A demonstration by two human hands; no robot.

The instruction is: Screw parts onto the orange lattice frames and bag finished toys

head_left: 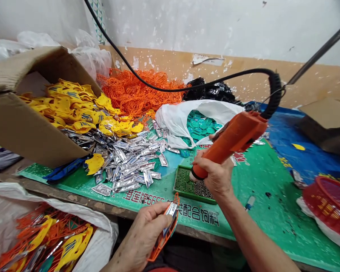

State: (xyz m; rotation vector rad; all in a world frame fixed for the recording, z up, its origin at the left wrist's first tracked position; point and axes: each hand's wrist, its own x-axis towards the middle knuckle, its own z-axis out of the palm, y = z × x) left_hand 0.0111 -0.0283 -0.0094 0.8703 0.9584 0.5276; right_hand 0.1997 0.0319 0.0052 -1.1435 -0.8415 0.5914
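Note:
My right hand (218,173) is wrapped round an orange electric screwdriver (232,139), whose tip end points down over a green screw tray (181,183). Small metal screws (202,189) lie loose in the tray's right part, and its left part is a grid of holes. Whether the bit touches a screw I cannot make out. Near the table's front edge, my left hand (147,230) pinches an orange plastic frame (166,236) with a silver printed plate (171,215) on it. Many similar silver plates (133,162) are heaped left of the tray.
A cardboard box (31,124) of yellow parts (76,105) lies tipped at left. Behind are orange frames (141,90) and a white bag (172,121) of teal pieces. A black cable (170,90) runs to the screwdriver. Right stands a red basket (325,207); a sack (107,234) sits front left.

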